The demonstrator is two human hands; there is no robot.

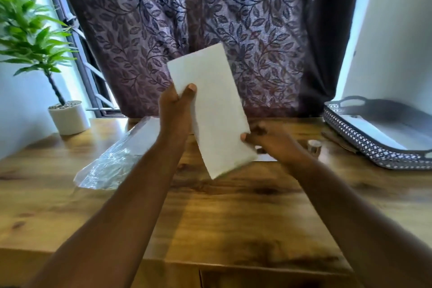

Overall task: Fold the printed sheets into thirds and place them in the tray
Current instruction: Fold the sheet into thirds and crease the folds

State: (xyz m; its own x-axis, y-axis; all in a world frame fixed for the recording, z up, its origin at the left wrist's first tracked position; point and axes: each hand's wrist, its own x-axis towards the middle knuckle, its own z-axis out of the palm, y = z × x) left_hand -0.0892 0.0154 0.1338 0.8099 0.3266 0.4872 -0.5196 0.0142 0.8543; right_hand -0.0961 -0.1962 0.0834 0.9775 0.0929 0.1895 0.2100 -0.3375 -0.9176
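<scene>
Head view: left hand (176, 106) and right hand (268, 141), arms outstretched, pinch a folded sheet (209, 112) above the table (233, 213).

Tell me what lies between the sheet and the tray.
In the head view: the right hand, gripping the sheet by its edge, then a small round object, too blurred to identify, standing on the table just short of the tray.

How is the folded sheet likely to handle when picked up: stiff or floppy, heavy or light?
Probably light: the left hand and right hand hold the folded sheet aloft by edge pinches alone. Likely fairly stiff for paper: it looks flat past both grips, with no droop visible.
</scene>
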